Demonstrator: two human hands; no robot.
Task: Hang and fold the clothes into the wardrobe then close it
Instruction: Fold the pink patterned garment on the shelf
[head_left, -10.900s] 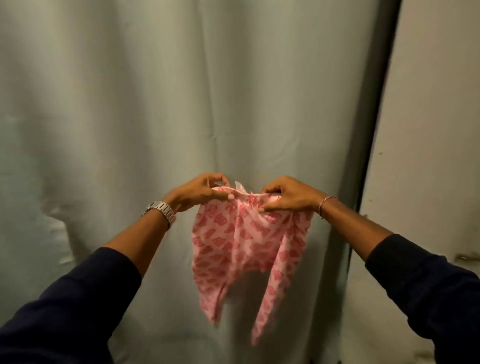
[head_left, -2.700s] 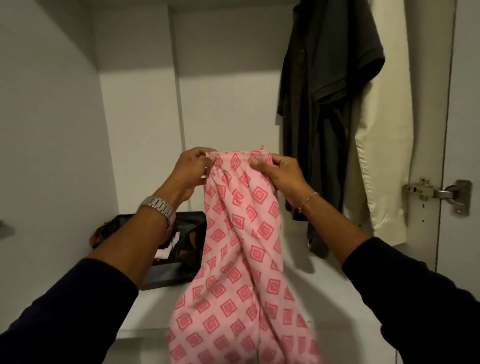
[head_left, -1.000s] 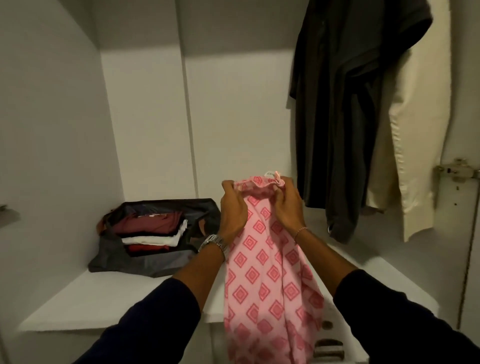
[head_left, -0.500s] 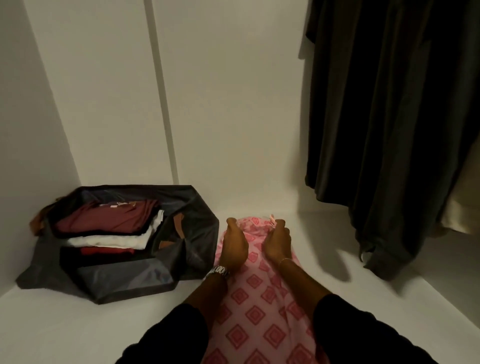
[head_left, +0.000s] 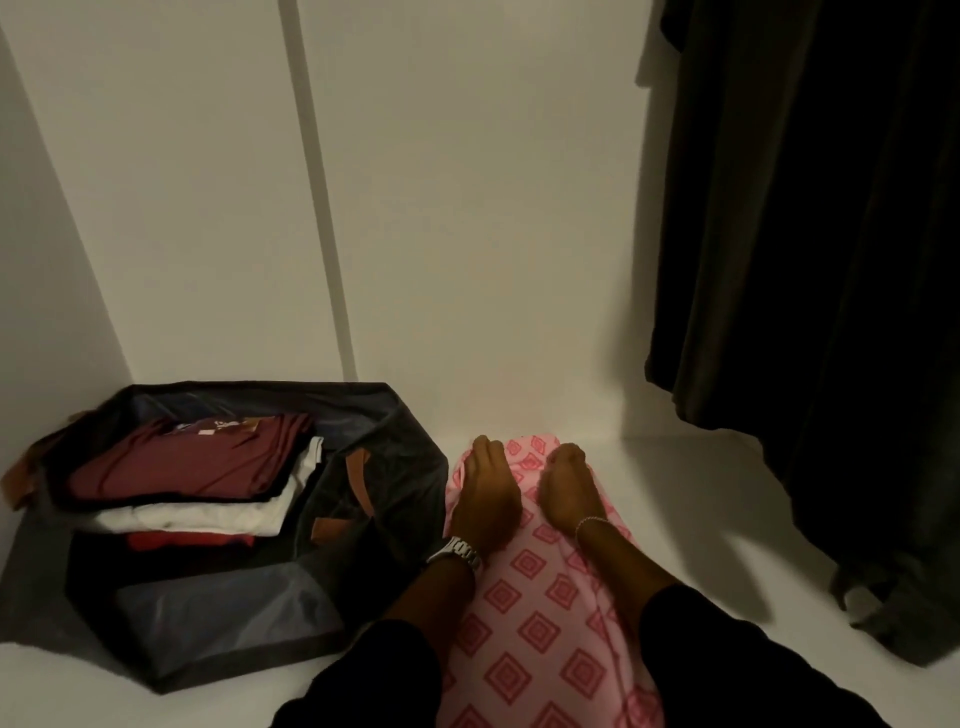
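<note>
Both hands are down on the wardrobe shelf (head_left: 701, 519) now, side by side at the far end of the pink patterned garment (head_left: 540, 639). The left hand (head_left: 488, 499) lies palm-down on the cloth, a metal watch (head_left: 456, 552) at its wrist; its fingers (head_left: 480, 449) curl over the garment's far edge, though whether they actually pinch the cloth there I cannot tell from here. The right hand (head_left: 569, 491), with a thin bracelet (head_left: 592, 522) at the wrist, sits just beside it, knuckles up, fingers tucked down into the fabric at that same end, looking bunched on the cloth. The garment lies stretched along the shelf from the hands towards the person, running between the two dark sleeves and off the bottom of the view.

Just to the left, touching the garment's edge, stands an open dark fabric bin (head_left: 223, 639) with brown tabs. Inside it there's a folded stack: a maroon piece (head_left: 187, 462) on top, a white one (head_left: 208, 517) under it, a strip of red (head_left: 192, 540) below that. On the right a dark garment (head_left: 810, 260) hangs down, its hem reaching the shelf. The white back panel (head_left: 467, 208) of the wardrobe rises behind everything.
</note>
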